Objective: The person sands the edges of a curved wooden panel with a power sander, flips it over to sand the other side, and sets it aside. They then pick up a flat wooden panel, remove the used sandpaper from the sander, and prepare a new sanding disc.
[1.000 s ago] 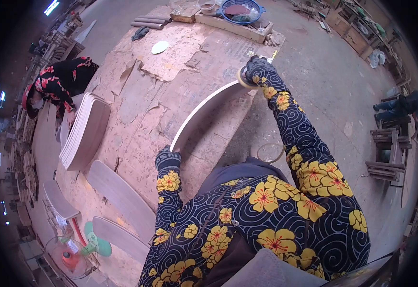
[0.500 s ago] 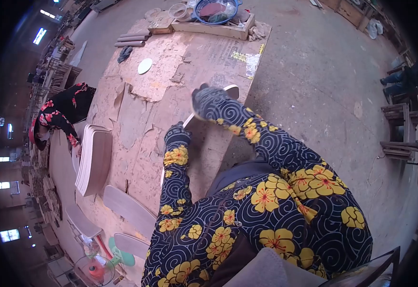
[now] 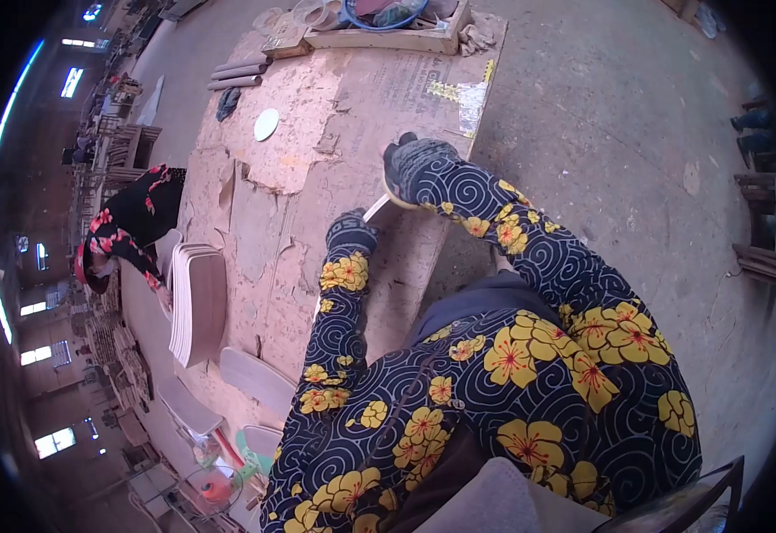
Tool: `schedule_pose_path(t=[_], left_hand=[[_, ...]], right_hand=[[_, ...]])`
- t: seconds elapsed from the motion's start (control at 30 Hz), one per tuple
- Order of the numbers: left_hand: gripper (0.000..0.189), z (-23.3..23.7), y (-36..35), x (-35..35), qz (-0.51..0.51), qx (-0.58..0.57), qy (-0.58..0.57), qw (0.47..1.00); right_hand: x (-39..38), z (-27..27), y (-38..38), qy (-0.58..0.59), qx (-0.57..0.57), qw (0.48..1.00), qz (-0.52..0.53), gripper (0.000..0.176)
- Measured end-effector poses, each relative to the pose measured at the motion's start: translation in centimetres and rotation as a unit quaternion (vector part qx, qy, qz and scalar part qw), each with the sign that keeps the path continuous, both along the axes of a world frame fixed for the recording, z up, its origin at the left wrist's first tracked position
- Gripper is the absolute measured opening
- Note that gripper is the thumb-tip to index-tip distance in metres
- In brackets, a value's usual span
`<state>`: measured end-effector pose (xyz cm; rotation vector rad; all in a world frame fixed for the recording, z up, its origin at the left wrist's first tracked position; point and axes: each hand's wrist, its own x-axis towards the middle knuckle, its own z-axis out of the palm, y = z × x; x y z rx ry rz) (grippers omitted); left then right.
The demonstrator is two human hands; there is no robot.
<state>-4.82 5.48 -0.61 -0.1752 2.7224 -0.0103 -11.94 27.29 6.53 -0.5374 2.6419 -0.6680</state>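
Observation:
A wooden board (image 3: 376, 209) stands on edge near the table's right side, its pale narrow edge showing between my two hands. My left hand (image 3: 352, 233), in a dark grey knit glove, is closed around that edge. Farther along the board, my gloved right hand (image 3: 419, 166) is bent over it with fingers curled. A thin tan rim shows beneath the right palm; what it belongs to I cannot make out. My left sleeve and hands hide most of the board.
On the worn table (image 3: 272, 222) stands a stack of curved boards (image 3: 200, 306), a co-worker's hand (image 3: 164, 298) beside it. Loose boards (image 3: 257, 377) lie nearer. At the far end are a white disc (image 3: 266, 124), brown rolls (image 3: 239, 73) and a wooden tray (image 3: 388, 40) with a blue basket (image 3: 386, 19).
My right hand has slid along the board's edge, and the board's rounded far end no longer shows. The whole view has shifted slightly as my head moved.

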Motion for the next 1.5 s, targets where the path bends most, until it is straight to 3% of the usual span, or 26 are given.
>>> schedule_pose_path(t=[0.07,0.2,0.27,0.4,0.5,0.6,0.7,0.8,0.93,1.0,1.1,1.27,1.4,1.5], left_hand=[[0.046,-0.3,0.5,-0.4,-0.009,-0.005,0.023,1.000],[0.047,-0.5,-0.2,-0.2,-0.026,-0.020,0.025,0.999],[0.047,-0.3,-0.1,-0.6,-0.030,-0.031,0.025,0.999],[0.047,-0.3,-1.3,0.3,-0.072,-0.040,0.032,0.996],[0.046,-1.0,-1.8,0.0,-0.111,-0.052,0.010,0.992],[0.042,0.1,-0.1,1.4,-0.155,-0.056,-0.058,0.985],[0.042,-0.6,0.9,1.7,-0.157,-0.021,-0.047,0.986],[0.043,-1.2,2.2,0.9,-0.201,-0.030,-0.067,0.977],[0.044,-0.5,3.5,1.6,-0.205,-0.042,-0.074,0.975],[0.045,0.0,4.0,1.7,-0.216,-0.051,-0.087,0.971],[0.045,0.0,4.2,2.2,-0.220,-0.054,-0.074,0.971],[0.040,-1.3,3.1,1.7,-0.226,-0.036,-0.050,0.972],[0.039,-0.5,3.7,2.0,-0.232,-0.052,-0.057,0.970],[0.038,-1.1,3.0,2.0,-0.245,-0.038,-0.032,0.968]], right_hand=[[-1.0,-0.6,0.5,-0.004,0.004,1.000,-0.020,0.051],[-2.6,-1.0,5.4,-0.058,-0.101,0.993,-0.035,0.057],[-3.9,-6.4,7.0,-0.053,-0.172,0.982,-0.054,0.058],[-4.2,-14.8,8.1,-0.179,-0.340,0.905,-0.184,0.056],[-2.7,-16.7,10.8,-0.126,-0.249,0.946,-0.167,0.049],[0.5,-16.6,13.9,-0.227,-0.335,0.879,-0.251,0.059],[3.2,-14.2,15.0,-0.170,-0.323,0.892,-0.268,0.054],[5.5,-9.2,13.2,-0.038,-0.283,0.939,-0.190,0.052],[8.2,-3.1,8.8,0.068,-0.108,0.991,-0.050,0.052],[8.7,-2.0,6.7,0.085,-0.049,0.995,-0.008,0.052],[8.6,-2.8,6.2,0.082,-0.050,0.995,-0.032,0.051],[8.2,-7.0,9.9,0.008,-0.173,0.978,-0.117,0.050],[8.5,-11.4,12.1,-0.130,-0.336,0.914,-0.184,0.051],[8.2,-16.6,12.5,-0.149,-0.404,0.878,-0.208,0.048]])
